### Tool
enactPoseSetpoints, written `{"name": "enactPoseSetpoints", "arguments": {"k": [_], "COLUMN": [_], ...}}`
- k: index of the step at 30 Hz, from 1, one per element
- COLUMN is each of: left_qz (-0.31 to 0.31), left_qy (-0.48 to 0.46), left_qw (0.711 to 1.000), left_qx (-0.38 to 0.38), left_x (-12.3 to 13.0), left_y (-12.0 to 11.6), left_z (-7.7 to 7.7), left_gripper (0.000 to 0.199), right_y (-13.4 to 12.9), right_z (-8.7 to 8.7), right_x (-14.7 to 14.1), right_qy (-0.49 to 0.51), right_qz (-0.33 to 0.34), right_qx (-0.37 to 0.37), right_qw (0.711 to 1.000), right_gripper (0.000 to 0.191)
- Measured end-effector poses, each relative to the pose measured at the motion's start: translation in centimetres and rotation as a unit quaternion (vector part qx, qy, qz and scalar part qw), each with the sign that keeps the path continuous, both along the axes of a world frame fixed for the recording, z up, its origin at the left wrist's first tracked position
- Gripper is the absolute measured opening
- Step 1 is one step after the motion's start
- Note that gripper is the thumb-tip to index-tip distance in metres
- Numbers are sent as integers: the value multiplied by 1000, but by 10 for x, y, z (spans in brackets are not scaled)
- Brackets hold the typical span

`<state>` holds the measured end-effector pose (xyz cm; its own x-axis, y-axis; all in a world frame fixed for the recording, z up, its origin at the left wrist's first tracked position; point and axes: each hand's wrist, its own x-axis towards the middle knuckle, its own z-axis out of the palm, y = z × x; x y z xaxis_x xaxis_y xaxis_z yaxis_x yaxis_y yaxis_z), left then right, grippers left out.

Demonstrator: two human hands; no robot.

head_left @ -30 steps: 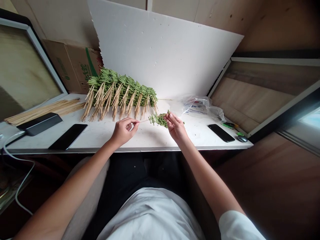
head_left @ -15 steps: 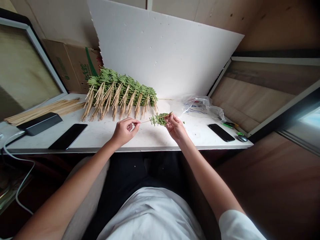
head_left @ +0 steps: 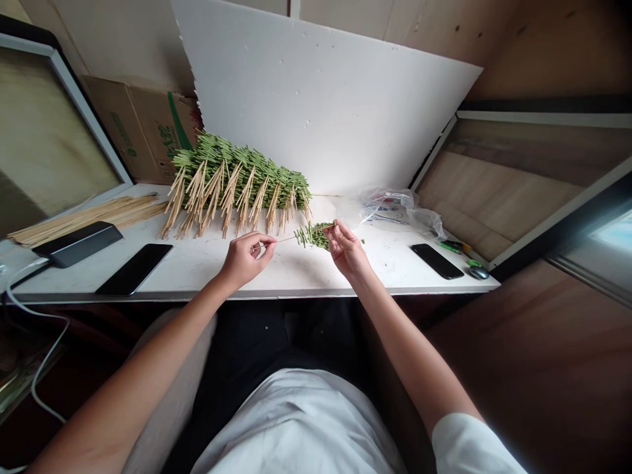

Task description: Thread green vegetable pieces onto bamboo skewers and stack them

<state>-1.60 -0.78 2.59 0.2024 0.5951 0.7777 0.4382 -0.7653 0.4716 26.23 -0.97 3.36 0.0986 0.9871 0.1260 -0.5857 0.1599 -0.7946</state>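
Observation:
My left hand (head_left: 248,257) pinches a thin wooden skewer (head_left: 285,239) that points right, with short green pieces (head_left: 301,236) threaded near its far part. My right hand (head_left: 347,251) is closed by the skewer's tip; a small piece seems to be between its fingertips, partly hidden. Behind the right fingers lies a small pile of cut green pieces (head_left: 320,235) on the white table (head_left: 291,276). Farther back, many filled skewers are stacked in a long green heap (head_left: 237,168), their bare ends (head_left: 228,197) toward me.
Loose skewers (head_left: 99,214) lie at the left by a black box (head_left: 79,243) and a phone (head_left: 134,270). On the right are a plastic bag (head_left: 402,205), another phone (head_left: 437,261) and a mouse (head_left: 478,272). A white board (head_left: 316,92) stands behind.
My right hand has shifted very slightly at the skewer's tip. My left hand stays almost in place with the skewer.

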Motion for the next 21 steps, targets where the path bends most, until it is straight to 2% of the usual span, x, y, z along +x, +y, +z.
{"name": "enactPoseSetpoints", "arguments": {"k": [21], "left_qz": [-8], "left_qy": [4], "left_qw": [1000], "left_qx": [2], "left_x": [-2], "left_y": [1], "left_z": [-1], "left_gripper": [10], "right_y": [-3], "right_z": [6], "right_x": [-3], "right_qy": [-18], "right_qz": [-23], "right_qx": [15], "right_qw": [999], "right_gripper": [34]}}
